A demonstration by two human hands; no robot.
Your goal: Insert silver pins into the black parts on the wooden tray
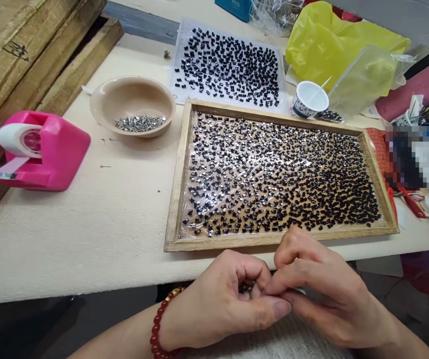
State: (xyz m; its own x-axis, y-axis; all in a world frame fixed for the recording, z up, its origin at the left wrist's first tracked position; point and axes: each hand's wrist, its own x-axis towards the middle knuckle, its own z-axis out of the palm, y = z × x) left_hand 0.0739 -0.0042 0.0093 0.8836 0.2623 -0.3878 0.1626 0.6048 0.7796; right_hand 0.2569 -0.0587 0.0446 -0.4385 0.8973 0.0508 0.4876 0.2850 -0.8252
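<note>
My left hand [224,299], with a red bead bracelet [157,324] at the wrist, is curled closed below the front edge of the table. A few small shiny metal pieces [245,288] show inside its fingers. My right hand [326,284] is closed in a pinch against the left fingertips, and what it grips is hidden. Just beyond both hands lies a wooden-framed tray [225,243], its bottom covered with many small black pieces [274,174] that have shiny spots.
A beige bowl [132,94] holds silver pins. Behind the tray lies a white sheet [284,89] of black pieces, beside a paper cup [304,107] and yellow bag [322,45]. A pink tape dispenser [63,149] and stacked wooden frames [31,55] stand left. Loose pins lie near the bowl.
</note>
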